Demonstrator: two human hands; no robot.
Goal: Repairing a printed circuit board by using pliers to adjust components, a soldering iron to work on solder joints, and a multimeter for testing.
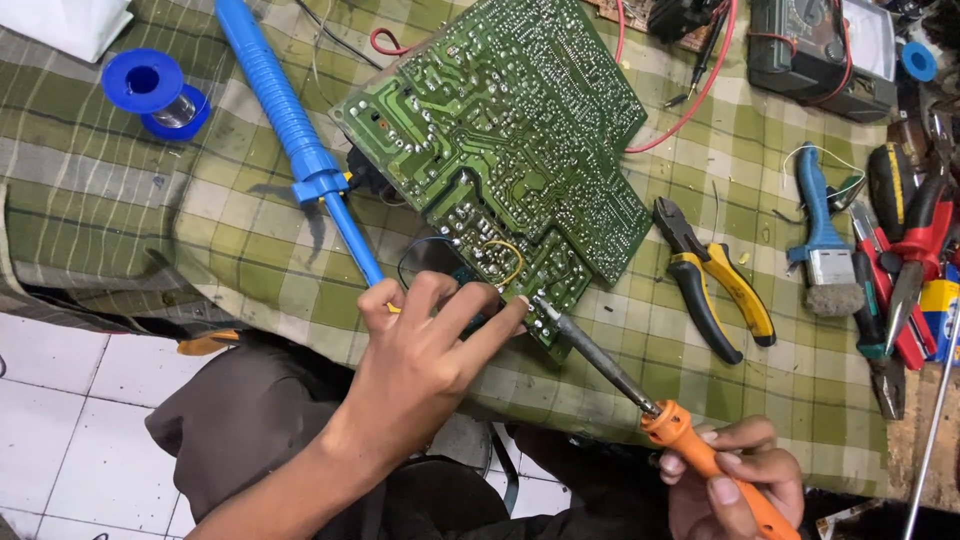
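Two hands busy. Far left: blue solder spool (155,92), then the blue desoldering pump (300,140) lying across the checked cloth (120,200). Your left hand (425,345) has fingers curled, pinching the pump's tip, index fingertip on the green circuit board's (510,130) near edge. Your right hand (735,480) is closed around the orange soldering iron (640,400), tip touching that same edge. Yellow-handled cutters (715,280) lie just right of the board.

Bench under green checked cloth (250,240): circuit board (510,130), blue desoldering pump (290,120), solder spool (155,90), cutters (715,275), brush (825,250).
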